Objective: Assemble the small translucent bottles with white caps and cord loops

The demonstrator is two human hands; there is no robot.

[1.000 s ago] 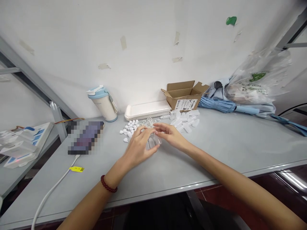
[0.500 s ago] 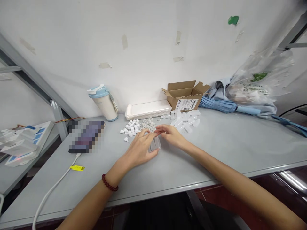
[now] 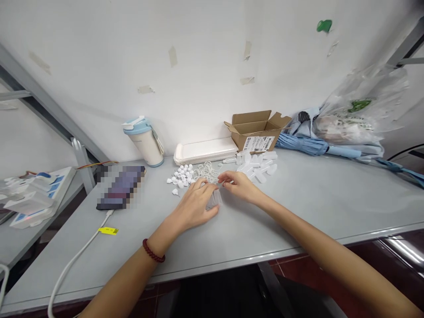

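Observation:
My left hand [image 3: 195, 204] is curled round several small translucent plastic bottles [image 3: 213, 199] standing side by side on the table, its thumb on the near side and its fingers on the far side. Just to the right is my right hand [image 3: 237, 185], fingertips drawn together near the bottles' far end. Whether anything small is between those fingertips I cannot make out. Beyond the hands are a pile of white caps [image 3: 183, 175] and a heap of pale loops that look like rubber bands [image 3: 205, 171]. More translucent bottles [image 3: 253, 165] lie loose behind my right hand.
Along the wall stand a blue-topped cup [image 3: 145, 143], a stack of flat white trays [image 3: 207, 151] and an open cardboard box [image 3: 255, 132]. A folded blue umbrella [image 3: 304, 145] and a plastic bag [image 3: 354, 123] are at right. A phone [image 3: 122, 187] with a cable lies left.
My right hand has drawn slightly right, so a small gap shows between its fingertips and my left hand. My left hand stays round the bottles.

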